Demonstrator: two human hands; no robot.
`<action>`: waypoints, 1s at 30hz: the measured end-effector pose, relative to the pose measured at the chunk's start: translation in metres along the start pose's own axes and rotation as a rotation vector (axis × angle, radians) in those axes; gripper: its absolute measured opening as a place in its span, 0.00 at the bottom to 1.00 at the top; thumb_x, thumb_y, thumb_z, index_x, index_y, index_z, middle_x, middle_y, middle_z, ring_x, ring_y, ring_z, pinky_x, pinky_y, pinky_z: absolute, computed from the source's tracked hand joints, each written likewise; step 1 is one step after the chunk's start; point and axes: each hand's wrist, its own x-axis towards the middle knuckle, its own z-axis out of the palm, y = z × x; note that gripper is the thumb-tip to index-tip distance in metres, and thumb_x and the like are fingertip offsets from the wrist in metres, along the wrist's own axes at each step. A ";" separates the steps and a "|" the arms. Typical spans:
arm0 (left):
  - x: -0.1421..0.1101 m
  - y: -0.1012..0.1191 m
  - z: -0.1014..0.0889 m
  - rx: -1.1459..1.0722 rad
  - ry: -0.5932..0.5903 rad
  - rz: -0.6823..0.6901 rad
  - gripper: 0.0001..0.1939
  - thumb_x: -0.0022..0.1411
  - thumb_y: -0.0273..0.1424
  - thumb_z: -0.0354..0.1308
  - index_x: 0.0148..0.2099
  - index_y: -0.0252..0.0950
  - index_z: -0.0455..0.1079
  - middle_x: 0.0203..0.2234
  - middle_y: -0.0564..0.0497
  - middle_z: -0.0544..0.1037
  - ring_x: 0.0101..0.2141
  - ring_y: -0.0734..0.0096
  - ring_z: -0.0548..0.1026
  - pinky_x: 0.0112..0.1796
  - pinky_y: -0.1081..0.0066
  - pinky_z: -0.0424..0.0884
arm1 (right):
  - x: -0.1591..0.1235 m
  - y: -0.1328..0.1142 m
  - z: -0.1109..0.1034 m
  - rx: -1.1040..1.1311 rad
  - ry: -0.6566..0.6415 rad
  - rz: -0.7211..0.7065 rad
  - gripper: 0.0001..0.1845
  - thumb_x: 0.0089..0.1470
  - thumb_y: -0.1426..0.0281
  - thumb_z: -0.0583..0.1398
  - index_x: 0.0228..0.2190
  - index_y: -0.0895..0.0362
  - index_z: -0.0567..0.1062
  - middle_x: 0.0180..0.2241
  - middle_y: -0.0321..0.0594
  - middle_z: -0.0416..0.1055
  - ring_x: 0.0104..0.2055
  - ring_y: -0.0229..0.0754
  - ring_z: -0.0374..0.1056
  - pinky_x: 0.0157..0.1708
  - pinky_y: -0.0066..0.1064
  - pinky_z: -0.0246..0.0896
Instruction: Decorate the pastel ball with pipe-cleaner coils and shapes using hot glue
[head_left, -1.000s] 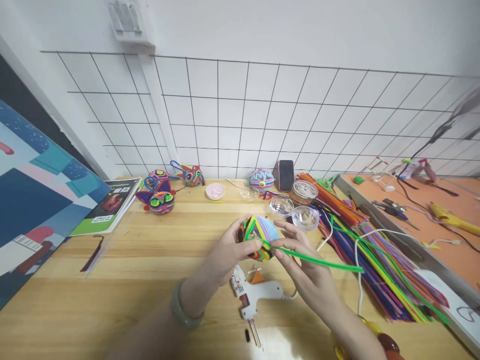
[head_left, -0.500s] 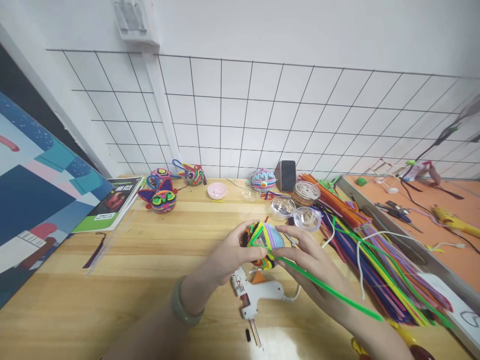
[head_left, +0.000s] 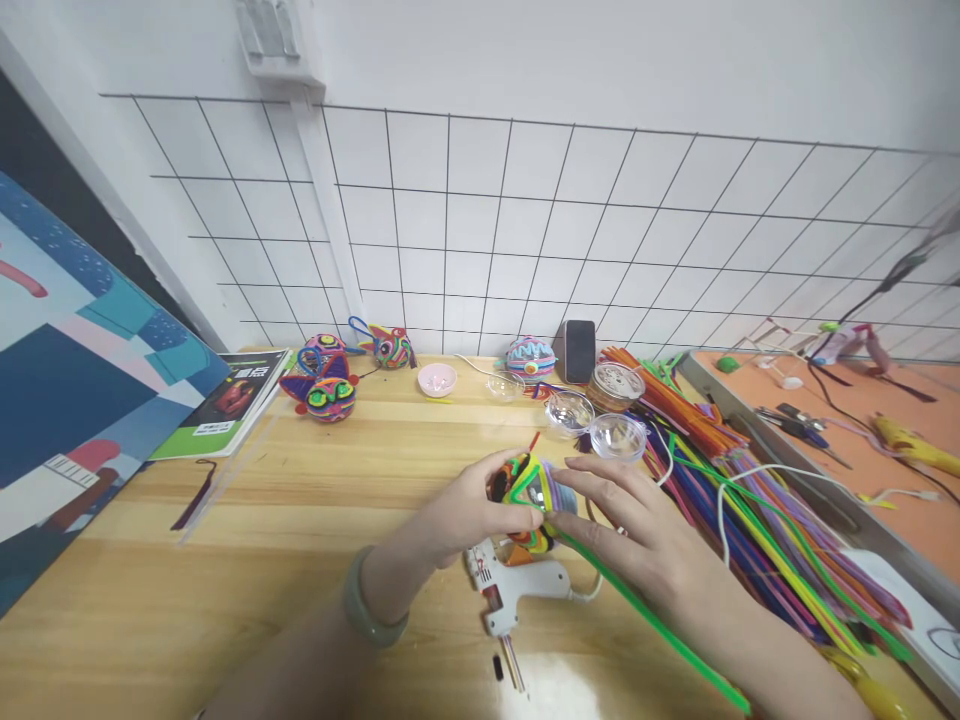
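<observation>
My left hand (head_left: 469,510) is wrapped round a ball covered in coloured pipe cleaners (head_left: 537,492), its thumb pressing on the near face. Over the ball's right side my right hand (head_left: 637,525) bends its fingers, with a fingertip at the green pipe cleaner (head_left: 652,620). One end of that strip meets the ball, and the rest trails toward the lower right. The right thumb is mostly hidden. A small metallic thing shows under the right fingers, too little to name. Below the ball lies a white glue gun (head_left: 517,585) on the wooden table (head_left: 300,560).
Pipe cleaner bundles (head_left: 780,540) lie at the right beside an orange-lined tray (head_left: 847,420). Clear plastic half-shells (head_left: 617,437), a phone (head_left: 579,352), a pink bowl (head_left: 437,379) and finished decorated balls (head_left: 330,398) stand along the back. A magazine (head_left: 225,405) lies at the left.
The right hand's fingers have spread a little and shifted right over the ball. The green strip's free end now hangs lower and steeper. The left hand keeps its hold.
</observation>
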 end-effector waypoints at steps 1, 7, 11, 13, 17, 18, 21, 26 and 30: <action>0.000 0.001 0.000 0.013 -0.003 0.000 0.38 0.44 0.27 0.68 0.59 0.37 0.63 0.50 0.43 0.72 0.50 0.56 0.69 0.48 0.60 0.65 | 0.000 0.000 -0.001 -0.005 -0.009 -0.012 0.19 0.66 0.69 0.46 0.47 0.54 0.74 0.53 0.50 0.67 0.59 0.52 0.56 0.51 0.50 0.60; -0.002 0.006 0.002 0.058 -0.024 0.009 0.37 0.43 0.27 0.68 0.58 0.37 0.65 0.48 0.44 0.73 0.48 0.56 0.69 0.47 0.60 0.66 | 0.002 0.001 -0.005 -0.008 -0.010 -0.080 0.19 0.66 0.70 0.46 0.46 0.56 0.74 0.52 0.51 0.68 0.57 0.53 0.57 0.51 0.49 0.60; -0.003 0.008 0.003 0.074 -0.042 0.009 0.36 0.43 0.27 0.68 0.57 0.37 0.66 0.45 0.45 0.74 0.47 0.57 0.70 0.47 0.61 0.66 | 0.004 0.002 -0.005 0.016 -0.015 -0.091 0.18 0.66 0.70 0.46 0.46 0.56 0.74 0.51 0.51 0.69 0.57 0.52 0.57 0.51 0.48 0.61; -0.002 0.007 0.003 0.089 -0.046 0.012 0.36 0.43 0.27 0.68 0.56 0.37 0.67 0.45 0.46 0.75 0.47 0.56 0.70 0.47 0.61 0.66 | 0.005 0.002 -0.005 0.024 -0.025 -0.075 0.18 0.65 0.71 0.47 0.46 0.55 0.75 0.51 0.49 0.69 0.57 0.51 0.57 0.52 0.47 0.60; -0.001 0.004 0.000 0.124 -0.065 0.023 0.36 0.42 0.27 0.69 0.57 0.37 0.66 0.47 0.45 0.74 0.49 0.55 0.69 0.48 0.62 0.65 | 0.007 0.006 -0.003 0.081 -0.058 -0.053 0.16 0.65 0.69 0.49 0.45 0.49 0.75 0.51 0.44 0.69 0.57 0.48 0.59 0.51 0.43 0.62; -0.001 0.003 -0.001 0.130 -0.073 0.022 0.36 0.43 0.27 0.69 0.57 0.37 0.66 0.48 0.45 0.73 0.49 0.55 0.68 0.48 0.62 0.65 | 0.008 0.008 -0.003 0.106 -0.062 -0.052 0.16 0.65 0.68 0.49 0.44 0.48 0.76 0.51 0.43 0.69 0.56 0.47 0.60 0.50 0.42 0.62; -0.002 0.002 -0.002 0.134 -0.105 0.013 0.36 0.45 0.27 0.67 0.58 0.37 0.64 0.49 0.46 0.73 0.49 0.56 0.69 0.49 0.61 0.65 | 0.012 0.013 -0.003 0.186 -0.068 -0.069 0.15 0.64 0.68 0.50 0.42 0.48 0.77 0.49 0.43 0.70 0.53 0.46 0.63 0.49 0.40 0.64; -0.003 0.003 -0.003 0.115 -0.117 -0.004 0.38 0.44 0.28 0.68 0.59 0.38 0.63 0.50 0.45 0.72 0.50 0.55 0.68 0.49 0.61 0.65 | 0.014 0.017 -0.005 0.334 -0.085 -0.088 0.11 0.62 0.69 0.54 0.41 0.52 0.77 0.47 0.45 0.69 0.52 0.46 0.64 0.48 0.40 0.64; -0.003 0.002 -0.004 0.113 -0.100 -0.043 0.39 0.42 0.28 0.69 0.59 0.37 0.64 0.49 0.44 0.72 0.49 0.55 0.69 0.47 0.61 0.66 | 0.013 0.016 -0.005 0.356 -0.093 -0.091 0.10 0.60 0.71 0.57 0.42 0.51 0.76 0.47 0.44 0.70 0.51 0.45 0.65 0.47 0.38 0.65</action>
